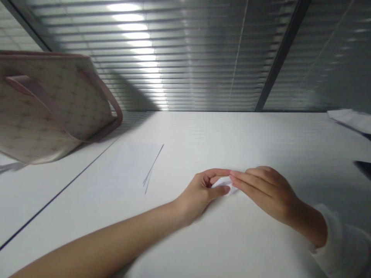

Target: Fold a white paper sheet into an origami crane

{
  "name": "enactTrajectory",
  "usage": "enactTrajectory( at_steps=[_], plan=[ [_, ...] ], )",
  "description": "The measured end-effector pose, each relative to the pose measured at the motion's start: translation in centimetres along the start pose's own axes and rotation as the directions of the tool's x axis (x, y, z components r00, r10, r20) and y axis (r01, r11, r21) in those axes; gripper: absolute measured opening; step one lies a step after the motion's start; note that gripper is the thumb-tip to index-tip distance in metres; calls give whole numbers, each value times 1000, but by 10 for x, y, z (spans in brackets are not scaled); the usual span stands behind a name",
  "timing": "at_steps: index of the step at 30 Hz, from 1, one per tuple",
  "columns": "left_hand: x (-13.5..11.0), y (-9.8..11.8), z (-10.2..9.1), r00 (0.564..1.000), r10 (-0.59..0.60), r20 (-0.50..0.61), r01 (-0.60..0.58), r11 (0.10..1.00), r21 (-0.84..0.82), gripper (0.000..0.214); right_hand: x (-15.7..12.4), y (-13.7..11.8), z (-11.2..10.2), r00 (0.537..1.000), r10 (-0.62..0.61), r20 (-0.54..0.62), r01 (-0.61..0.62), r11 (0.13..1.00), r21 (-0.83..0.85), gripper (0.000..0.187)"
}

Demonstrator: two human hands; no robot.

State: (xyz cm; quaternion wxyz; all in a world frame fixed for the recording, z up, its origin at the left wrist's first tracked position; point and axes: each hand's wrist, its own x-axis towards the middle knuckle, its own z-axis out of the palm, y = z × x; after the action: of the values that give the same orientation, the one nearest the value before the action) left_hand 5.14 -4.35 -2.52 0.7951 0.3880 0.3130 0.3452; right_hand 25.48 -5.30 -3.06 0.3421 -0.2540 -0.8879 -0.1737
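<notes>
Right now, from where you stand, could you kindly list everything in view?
tote bag: one, beige patterned with pink trim, upper left
window blinds: one set, grey, behind the table
table: one, white, beneath the hands
paper sheet: one, pale white, on the table left of the hands
thin slivers: a few, grey, at the sheet's right edge
papers: count unclear, white, far right
dark object: one, black, right edge
small paper piece: one, white, between the hands
left hand: one, bare, centre
right hand: one, bare, white sleeve
</notes>
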Motion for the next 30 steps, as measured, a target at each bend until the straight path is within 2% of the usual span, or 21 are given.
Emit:
enactTrajectory(
  at_steps=[8, 15, 20, 30],
  plan=[
    [1, 5, -1, 998, -55, 10, 56, 992, -113, 34, 1, 2, -3, 998, -59, 11, 60, 995, -77, 23],
    [-1, 10, 1, 996, -87, 16, 89, 981, -174, 37, -1, 2, -5, 999, -42, 20, 43, 997, -63, 24],
    [-1, 9, 2, 994, -104, -21, 100, 987, -124, 19, -2, 3, -4, 997, -48, 54, 49, 999, -12, 26],
    [0, 8, 3, 996, -84, -21, 81, 990, -119, 21, 4, 1, -7, 997, -78, -18, 78, 997, 0, 22]
  ],
)
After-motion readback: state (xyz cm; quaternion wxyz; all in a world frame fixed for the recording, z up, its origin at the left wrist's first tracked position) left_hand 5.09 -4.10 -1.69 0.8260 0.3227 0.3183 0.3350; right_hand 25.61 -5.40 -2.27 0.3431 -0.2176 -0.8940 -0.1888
